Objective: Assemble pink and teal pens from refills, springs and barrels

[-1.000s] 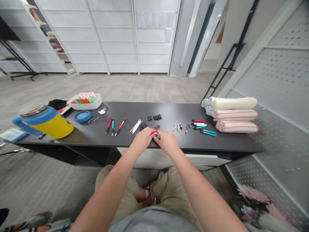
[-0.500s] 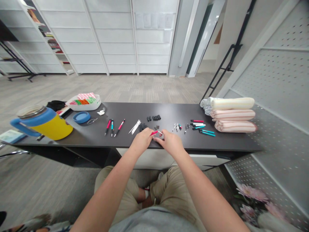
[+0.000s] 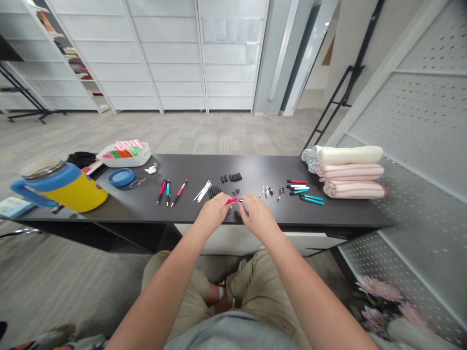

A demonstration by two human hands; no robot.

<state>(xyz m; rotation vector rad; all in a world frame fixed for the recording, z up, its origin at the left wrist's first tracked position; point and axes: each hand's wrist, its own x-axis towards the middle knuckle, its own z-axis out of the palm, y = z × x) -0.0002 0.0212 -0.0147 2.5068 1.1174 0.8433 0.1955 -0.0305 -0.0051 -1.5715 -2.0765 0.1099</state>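
Note:
My left hand [image 3: 212,212] is closed around a pink-red pen barrel [image 3: 231,200], whose end points toward the right hand. Close beside it, my right hand [image 3: 258,214] pinches the tip of a thin pen refill [image 3: 241,200] at the barrel's end; most of the refill is hidden. White refills [image 3: 203,191] and black grips [image 3: 215,192] lie just left of the hands. Beyond them are more short black pieces [image 3: 231,177] and small dark clips [image 3: 236,191]. Small metallic and coloured pen parts [image 3: 267,191] lie to the right, with pink, white and teal barrels [image 3: 299,187] farther over.
Three pens [image 3: 168,193] lie on the dark tabletop [image 3: 189,167]. At the left stand a yellow-and-blue mug [image 3: 73,187], a blue lid [image 3: 121,177] and a white tray [image 3: 143,157] of wrapped items. Rolled towels [image 3: 352,172] are stacked at the right end.
The white refill stretch between my hands has shortened. My right fingers are now close to the barrel's end. The view has shifted slightly.

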